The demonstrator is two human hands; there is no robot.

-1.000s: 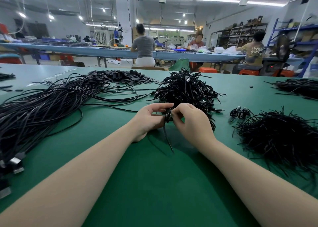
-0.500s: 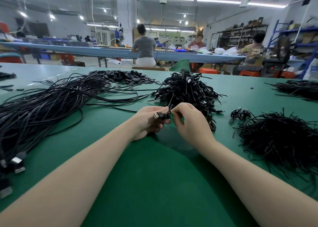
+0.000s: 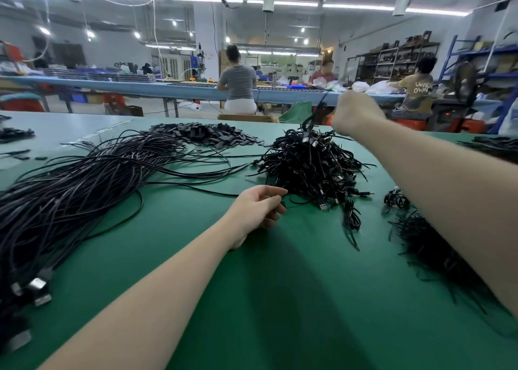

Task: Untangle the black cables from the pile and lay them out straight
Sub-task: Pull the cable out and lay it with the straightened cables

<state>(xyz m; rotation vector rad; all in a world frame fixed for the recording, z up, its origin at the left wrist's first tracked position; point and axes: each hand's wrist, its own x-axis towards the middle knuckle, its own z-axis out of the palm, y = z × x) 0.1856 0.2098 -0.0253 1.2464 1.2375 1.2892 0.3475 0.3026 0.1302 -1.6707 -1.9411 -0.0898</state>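
The right hand (image 3: 354,111) was raised above the far side of the tangled pile (image 3: 311,165), fingers clenched on a thin black cable (image 3: 315,116) that ran taut from the fist down into the heap. The left hand (image 3: 259,207) lay low at the pile's near left edge, fingers loosely curled; a thin strand seemed to pass by its fingertips, but whether it pinched that strand could not be told.

The cable looked light, thin and limp, so it would likely follow the pull without resistance until a loop or plug snagged. Its smooth jacket would probably slip through a loose grip, so a firm pinch near the end or just behind a connector seemed the best hold, with the other hand pressing the pile down. The metal plugs (image 3: 322,206) poking from the heap looked the likeliest points to catch.

The pile sat in the middle of the green counter (image 3: 280,299). To its left lay a long sheaf of straightened cables (image 3: 84,187), already laid out lengthwise. Beyond that, on the far side, a heap of small flat black pieces (image 3: 204,134). To the right, near the forearm, lay a bristly mound of short black ties (image 3: 437,252).
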